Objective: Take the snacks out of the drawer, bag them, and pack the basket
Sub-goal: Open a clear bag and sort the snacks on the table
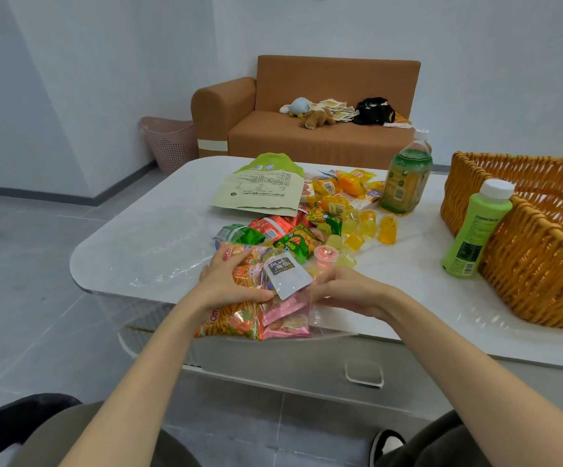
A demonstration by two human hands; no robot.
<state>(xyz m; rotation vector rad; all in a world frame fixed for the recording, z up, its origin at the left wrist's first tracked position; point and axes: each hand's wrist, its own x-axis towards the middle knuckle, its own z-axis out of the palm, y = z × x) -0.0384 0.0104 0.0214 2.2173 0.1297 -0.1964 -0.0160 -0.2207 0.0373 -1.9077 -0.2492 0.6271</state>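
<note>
Two hands meet at the near edge of the bench [408,281], over a clear bag [320,318] that lies on the bench top and overhangs the edge. Bag contents: orange stick-snack packets [236,320], pink packets [286,326] and one white pouch [288,276].

Left hand [231,281]: fingers spread and curled over the left side of the bag, thumb laid across the top. It grips the bag together with the orange packets inside.

Right hand [350,294]: fingers bent against the right side of the bag, partly behind the film. Whether they pinch the film cannot be told.

Loose snacks [293,237] in red and green wrappers lie just beyond the bag, mid-bench. Yellow packets [340,187] lie farther back, and jelly cups [367,227] stand to the right of the loose snacks. A large pale green pouch [263,187] lies flat at the far side. A tea bottle [406,176] stands upright just right of the yellow packets.

The basket [525,251] sits at the right end of the bench. A green bottle [475,230] leans against its left wall. The drawer [290,367] front, with a clear handle, shows below the near bench edge.
</note>
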